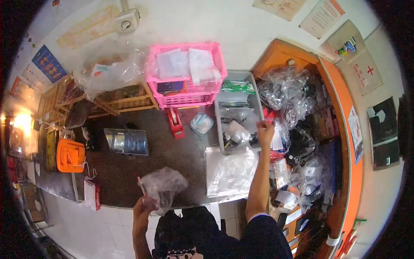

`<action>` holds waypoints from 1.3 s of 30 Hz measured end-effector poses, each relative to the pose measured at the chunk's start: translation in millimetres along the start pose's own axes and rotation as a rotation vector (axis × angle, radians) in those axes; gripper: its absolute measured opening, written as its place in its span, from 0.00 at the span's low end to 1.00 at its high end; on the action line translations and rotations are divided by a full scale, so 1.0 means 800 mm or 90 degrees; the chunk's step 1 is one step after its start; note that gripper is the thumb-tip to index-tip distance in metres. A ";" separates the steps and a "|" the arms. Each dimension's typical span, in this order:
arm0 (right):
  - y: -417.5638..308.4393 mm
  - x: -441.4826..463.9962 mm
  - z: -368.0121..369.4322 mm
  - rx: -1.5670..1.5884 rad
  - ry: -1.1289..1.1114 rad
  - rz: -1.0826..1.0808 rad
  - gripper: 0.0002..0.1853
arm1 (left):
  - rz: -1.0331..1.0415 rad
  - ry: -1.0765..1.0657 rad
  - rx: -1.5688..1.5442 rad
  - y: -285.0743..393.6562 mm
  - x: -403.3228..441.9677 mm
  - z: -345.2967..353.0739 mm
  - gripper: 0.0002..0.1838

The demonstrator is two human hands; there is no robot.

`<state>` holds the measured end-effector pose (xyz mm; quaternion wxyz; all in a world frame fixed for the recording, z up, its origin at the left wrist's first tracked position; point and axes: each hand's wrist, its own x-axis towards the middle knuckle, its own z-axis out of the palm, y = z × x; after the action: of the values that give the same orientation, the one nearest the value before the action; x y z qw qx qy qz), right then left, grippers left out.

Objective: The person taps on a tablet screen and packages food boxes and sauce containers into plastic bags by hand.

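Observation:
My left hand [145, 204] is closed on a clear plastic bag [166, 183], which spreads out limp above the front of the dark table. My right hand [265, 128] is stretched forward at the right rim of a grey bin [257, 96]. Its fingers are curled together, and whatever they may hold is too small to make out. Inside the bin lie green packets [238, 87] and a crumpled white plastic bundle [237, 131]. Below the bin, a stack of clear plastic bags [230, 170] lies flat beside my right forearm.
A pink basket [185, 103] with white packets stands at the back. Nearby are a red tape dispenser [174, 123], a small round tub [201, 124], a dark tablet-like device [126, 142] and an orange container [71, 155]. Piled plastic-wrapped goods [286, 88] fill the right side.

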<state>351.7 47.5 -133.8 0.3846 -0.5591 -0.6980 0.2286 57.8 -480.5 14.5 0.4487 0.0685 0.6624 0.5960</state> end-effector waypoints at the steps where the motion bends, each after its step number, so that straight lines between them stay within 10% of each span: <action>1: 0.000 0.005 -0.015 0.147 -0.054 0.053 0.12 | -0.014 0.000 -0.057 0.006 0.002 0.006 0.08; 2: 0.010 0.004 -0.032 0.033 -0.122 0.126 0.15 | -0.023 0.009 -0.094 -0.007 0.015 0.008 0.10; 4: 0.091 0.000 -0.041 -0.362 0.105 -0.172 0.19 | 0.059 0.043 0.116 -0.064 0.055 -0.010 0.11; 7: -0.139 -0.065 -0.088 0.327 -0.062 0.037 0.09 | 0.028 0.090 0.022 -0.078 0.086 0.004 0.11; 9: -0.189 -0.141 -0.084 0.458 -0.244 0.082 0.09 | 0.108 0.122 0.135 -0.023 0.072 0.046 0.13; 13: -0.256 -0.279 0.047 0.513 -1.068 -0.016 0.09 | 0.328 0.095 0.278 -0.018 0.062 0.057 0.16; 17: -0.247 -0.422 0.193 0.352 -0.886 -0.170 0.15 | 0.221 -0.036 0.276 -0.021 0.012 0.051 0.16; 21: -0.199 -0.433 0.229 0.098 -0.755 -0.263 0.19 | 0.176 0.176 0.281 -0.086 -0.010 -0.011 0.14; 22: -0.188 -0.432 0.233 0.054 -0.737 -0.281 0.20 | 0.055 0.197 0.033 -0.054 -0.014 -0.018 0.16; 28: -0.125 -0.442 0.232 -0.154 -0.705 -0.380 0.26 | 0.171 0.279 -0.096 -0.178 0.088 -0.036 0.26; 33: -0.400 -0.431 0.088 -0.446 -0.885 -0.365 0.25 | -0.014 0.211 -0.312 -0.175 0.076 -0.064 0.23; 37: -0.604 -0.512 0.153 0.124 -0.783 -0.530 0.30 | -0.067 0.061 -0.564 -0.254 0.091 -0.098 0.21; 39: -0.665 -0.584 0.248 0.123 -0.868 -0.707 0.48 | -0.073 0.013 -0.589 -0.256 0.090 -0.107 0.20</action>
<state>-90.6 -520.7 14.3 -0.0142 0.1534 -0.9237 0.3508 48.9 -555.0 -206.5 0.4575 -0.1813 0.3344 0.8037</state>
